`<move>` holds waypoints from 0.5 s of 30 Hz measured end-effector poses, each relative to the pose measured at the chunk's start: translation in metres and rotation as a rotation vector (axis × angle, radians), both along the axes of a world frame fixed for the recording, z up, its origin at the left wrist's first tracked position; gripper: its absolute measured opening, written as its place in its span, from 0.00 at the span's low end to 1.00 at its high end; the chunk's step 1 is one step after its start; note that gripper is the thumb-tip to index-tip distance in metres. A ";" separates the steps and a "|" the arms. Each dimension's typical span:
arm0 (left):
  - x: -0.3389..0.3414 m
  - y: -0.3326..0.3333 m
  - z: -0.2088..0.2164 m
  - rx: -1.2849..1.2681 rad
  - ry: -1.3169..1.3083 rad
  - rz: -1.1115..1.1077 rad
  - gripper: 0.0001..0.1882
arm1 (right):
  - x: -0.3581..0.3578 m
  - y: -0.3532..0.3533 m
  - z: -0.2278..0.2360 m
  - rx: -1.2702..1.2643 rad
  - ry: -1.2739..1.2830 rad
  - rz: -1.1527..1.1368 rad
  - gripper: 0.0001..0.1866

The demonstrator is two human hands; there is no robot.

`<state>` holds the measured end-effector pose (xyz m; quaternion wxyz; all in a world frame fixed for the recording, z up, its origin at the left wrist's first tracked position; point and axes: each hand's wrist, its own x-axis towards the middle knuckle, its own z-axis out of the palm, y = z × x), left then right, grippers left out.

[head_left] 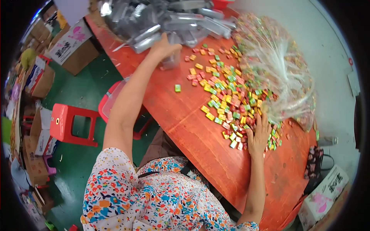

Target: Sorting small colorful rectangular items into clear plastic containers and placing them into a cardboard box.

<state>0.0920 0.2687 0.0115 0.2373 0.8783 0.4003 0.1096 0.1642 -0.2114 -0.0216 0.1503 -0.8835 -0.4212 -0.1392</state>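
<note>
My left hand [165,49] reaches out to the far side of the table, its fingers closed round a clear plastic box [171,61] that is smeared by motion. Just beyond it lies a heap of similar clear plastic boxes [185,25]. Small square wrapped candies [223,90] in yellow, green, red and pink are spread over the red-orange tabletop [181,111]. At the near edge of that pile rests my right hand [260,135], fingers stretched out and touching the candies. A large clear plastic bag [275,65] full of such candies stands behind the pile.
Left of the table, a red plastic stool [73,124] stands on the green floor, with a second red stool [110,98] closer to the table. Cardboard boxes [73,48] line the left side. A white printed carton [323,196] sits at the lower right by the wall.
</note>
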 end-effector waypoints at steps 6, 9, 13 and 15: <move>-0.022 -0.078 -0.005 -0.561 -0.928 -0.480 0.48 | 0.003 -0.021 -0.004 0.185 -0.148 -0.134 0.32; -0.046 -0.148 -0.021 -1.210 -1.131 -0.630 0.51 | -0.030 0.022 0.024 0.415 0.233 -0.007 0.31; -0.074 -0.230 -0.024 -1.454 -1.148 -0.620 0.50 | -0.096 0.087 0.056 0.748 1.368 0.324 0.29; -0.078 -0.255 -0.013 -1.663 -1.274 -0.581 0.47 | -0.108 0.088 0.049 0.751 1.224 0.320 0.31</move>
